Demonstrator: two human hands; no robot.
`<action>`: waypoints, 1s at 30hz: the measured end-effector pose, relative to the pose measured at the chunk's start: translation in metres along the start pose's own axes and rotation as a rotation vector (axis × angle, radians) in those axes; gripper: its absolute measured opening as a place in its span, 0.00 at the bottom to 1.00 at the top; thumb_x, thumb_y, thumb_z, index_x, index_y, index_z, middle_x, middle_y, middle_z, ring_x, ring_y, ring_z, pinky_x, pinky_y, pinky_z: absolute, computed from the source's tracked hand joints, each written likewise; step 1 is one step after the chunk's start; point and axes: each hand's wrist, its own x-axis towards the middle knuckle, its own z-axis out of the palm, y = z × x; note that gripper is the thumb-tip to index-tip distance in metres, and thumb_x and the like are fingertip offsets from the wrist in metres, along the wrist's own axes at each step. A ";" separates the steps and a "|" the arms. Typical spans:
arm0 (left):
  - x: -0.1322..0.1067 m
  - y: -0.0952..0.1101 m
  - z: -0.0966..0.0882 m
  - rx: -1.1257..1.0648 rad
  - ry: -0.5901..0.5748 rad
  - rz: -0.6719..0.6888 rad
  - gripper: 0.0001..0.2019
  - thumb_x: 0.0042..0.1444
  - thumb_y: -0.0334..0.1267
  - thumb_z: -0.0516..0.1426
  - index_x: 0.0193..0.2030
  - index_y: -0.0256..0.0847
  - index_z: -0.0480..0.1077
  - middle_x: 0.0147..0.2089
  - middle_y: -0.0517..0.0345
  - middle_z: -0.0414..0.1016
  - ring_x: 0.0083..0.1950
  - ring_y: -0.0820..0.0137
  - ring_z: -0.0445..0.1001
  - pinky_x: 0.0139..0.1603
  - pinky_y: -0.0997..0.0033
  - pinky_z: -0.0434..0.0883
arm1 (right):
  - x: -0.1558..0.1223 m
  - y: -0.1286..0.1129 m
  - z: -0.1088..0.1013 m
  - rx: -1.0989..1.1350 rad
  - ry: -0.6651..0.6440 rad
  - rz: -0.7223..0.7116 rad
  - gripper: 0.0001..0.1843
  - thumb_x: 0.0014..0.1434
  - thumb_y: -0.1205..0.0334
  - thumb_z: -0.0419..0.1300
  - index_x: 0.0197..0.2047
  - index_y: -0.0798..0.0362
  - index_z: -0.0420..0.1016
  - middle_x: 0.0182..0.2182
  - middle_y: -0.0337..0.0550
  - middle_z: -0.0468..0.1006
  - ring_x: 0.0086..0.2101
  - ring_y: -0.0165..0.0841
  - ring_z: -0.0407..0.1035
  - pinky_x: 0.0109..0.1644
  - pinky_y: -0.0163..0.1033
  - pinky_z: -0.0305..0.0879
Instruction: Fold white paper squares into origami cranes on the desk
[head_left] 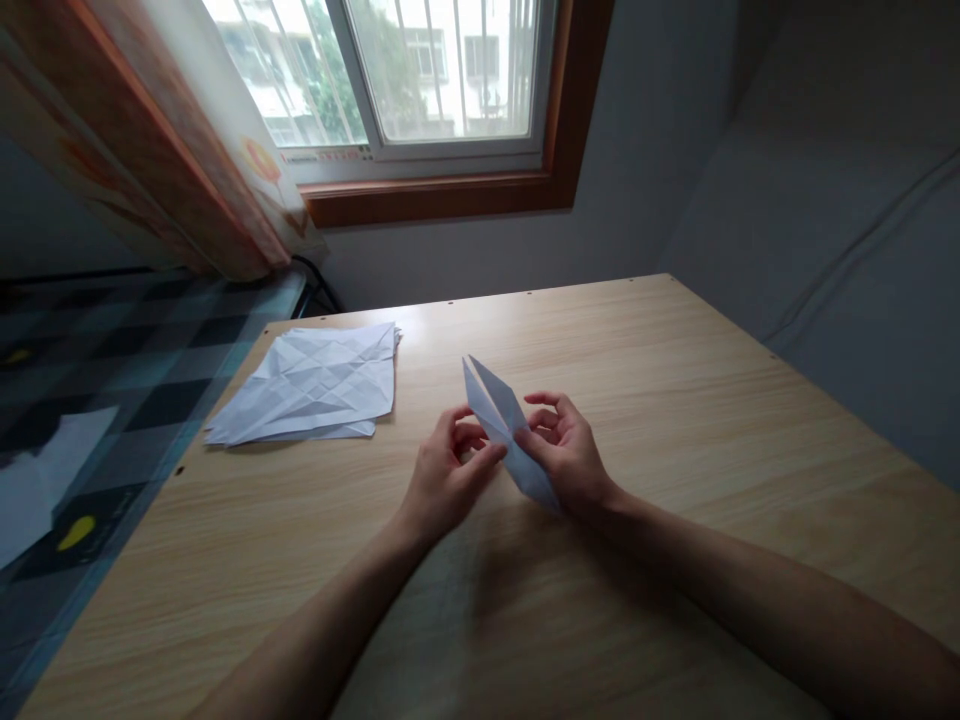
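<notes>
We find little writing to go by. On the dark blue-and-black checked cloth (pixel 247 298) at the left, small pale lettering sits beside a yellow shape (pixel 75 533), too small for us to read. We see two yellow shapes on that cloth, the second farther back.

In our hands is one folded white paper piece (pixel 532 474), long and pointed at its far end, where two tips stand slightly apart. It is held tilted over the middle of the rectangular, pale wood-grain tabletop (pixel 712 400). Our right hand (pixel 570 450) pinches it, thumb on the near face and the other fingers bent behind and beside it. Our left hand (pixel 454 465) is at the paper's left edge, thumb tip against it and fingers curled in — whether it grips, we cannot tell.

Near the tabletop's far left corner lies one pile of creased white paper sheets (pixel 330 375), well apart from our hands. Several overlap — we cannot count them. More loose white paper (pixel 75 450) lies on the checked cloth.

Beyond, we count one brown-framed window (pixel 442 200) with two panes showing, and one orange-and-cream floral curtain (pixel 217 150) to its left.
</notes>
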 end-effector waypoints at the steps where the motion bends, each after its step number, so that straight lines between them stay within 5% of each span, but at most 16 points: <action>1: 0.000 0.001 0.002 -0.104 -0.043 -0.019 0.18 0.54 0.44 0.62 0.48 0.38 0.69 0.38 0.53 0.78 0.37 0.66 0.75 0.38 0.67 0.69 | 0.000 0.000 0.000 0.018 0.004 0.009 0.26 0.46 0.54 0.71 0.45 0.48 0.65 0.27 0.32 0.72 0.27 0.31 0.73 0.29 0.35 0.69; 8: 0.001 -0.003 0.005 -0.371 -0.004 -0.082 0.11 0.51 0.42 0.64 0.34 0.36 0.74 0.31 0.55 0.78 0.34 0.67 0.74 0.37 0.68 0.70 | -0.004 -0.001 0.003 -0.057 -0.060 0.048 0.16 0.48 0.50 0.69 0.33 0.52 0.72 0.28 0.40 0.78 0.28 0.32 0.73 0.33 0.37 0.70; 16: -0.002 -0.004 0.012 -0.529 0.027 -0.164 0.17 0.49 0.43 0.66 0.39 0.40 0.66 0.30 0.59 0.78 0.30 0.69 0.76 0.33 0.70 0.71 | -0.006 -0.003 0.004 -0.143 -0.144 0.077 0.16 0.51 0.50 0.65 0.25 0.52 0.66 0.16 0.31 0.66 0.16 0.25 0.58 0.18 0.31 0.54; 21: -0.004 -0.001 0.013 -0.555 -0.009 -0.202 0.25 0.45 0.42 0.69 0.46 0.40 0.64 0.29 0.60 0.77 0.27 0.69 0.76 0.30 0.70 0.71 | -0.005 -0.003 0.002 -0.119 -0.119 0.058 0.17 0.51 0.50 0.66 0.25 0.52 0.66 0.16 0.32 0.67 0.17 0.26 0.60 0.19 0.32 0.57; 30: 0.001 -0.011 0.007 -0.598 0.078 -0.142 0.19 0.46 0.40 0.68 0.40 0.39 0.65 0.29 0.60 0.78 0.26 0.72 0.75 0.29 0.73 0.69 | 0.000 0.002 0.002 -0.061 -0.216 0.054 0.18 0.49 0.51 0.69 0.37 0.55 0.74 0.19 0.32 0.71 0.19 0.25 0.65 0.21 0.31 0.63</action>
